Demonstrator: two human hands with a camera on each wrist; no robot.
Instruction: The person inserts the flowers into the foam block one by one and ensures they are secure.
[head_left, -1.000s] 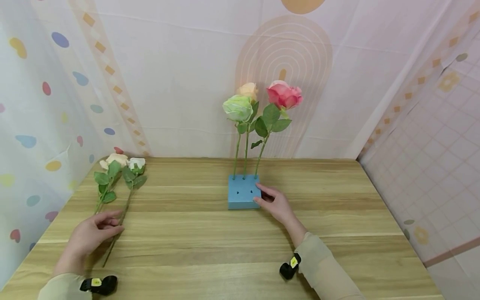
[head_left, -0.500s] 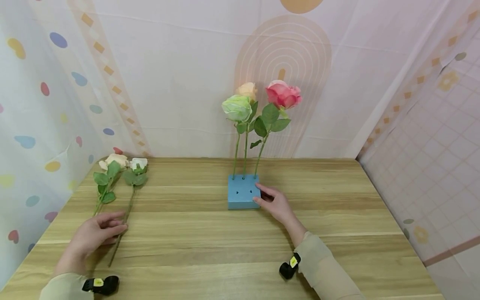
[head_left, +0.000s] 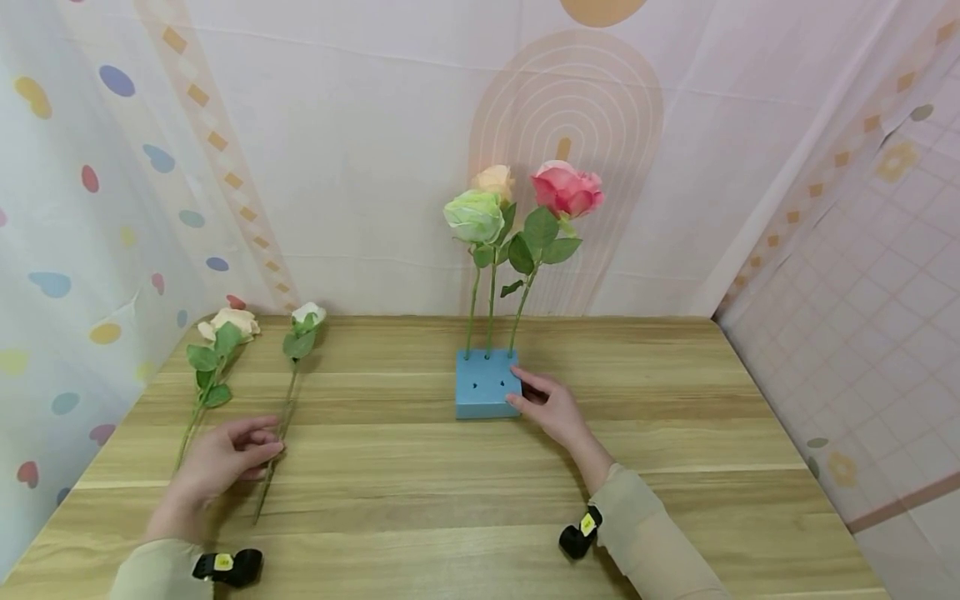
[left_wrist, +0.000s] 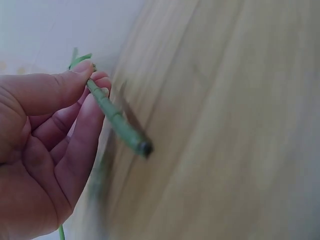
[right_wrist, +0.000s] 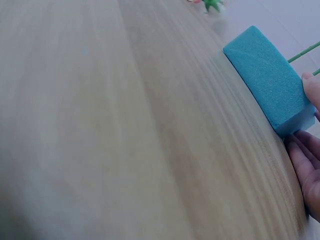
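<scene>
In the head view my left hand [head_left: 228,457] pinches the stem of a white rose [head_left: 308,314] between thumb and fingers. The left wrist view shows the stem's cut end [left_wrist: 144,148] sticking out past the fingertips of my left hand [left_wrist: 55,115]. My right hand [head_left: 551,408] grips the right side of a blue block [head_left: 487,400], thumb near its front corner. Three roses stand upright in the block's back row: green [head_left: 475,217], peach [head_left: 495,181] and pink [head_left: 567,189]. Two small holes show in front of them. The right wrist view shows the block [right_wrist: 270,80] at my right hand [right_wrist: 307,165].
A cream rose [head_left: 233,323] with green leaves lies at the left of the wooden table [head_left: 420,517], its stem running behind my left hand. Patterned cloth [head_left: 375,167] hangs behind the table and at both sides.
My left hand has moved to the right with the white rose, whose bloom now stands farther from the cream rose. My right hand and the block have stayed in place.
</scene>
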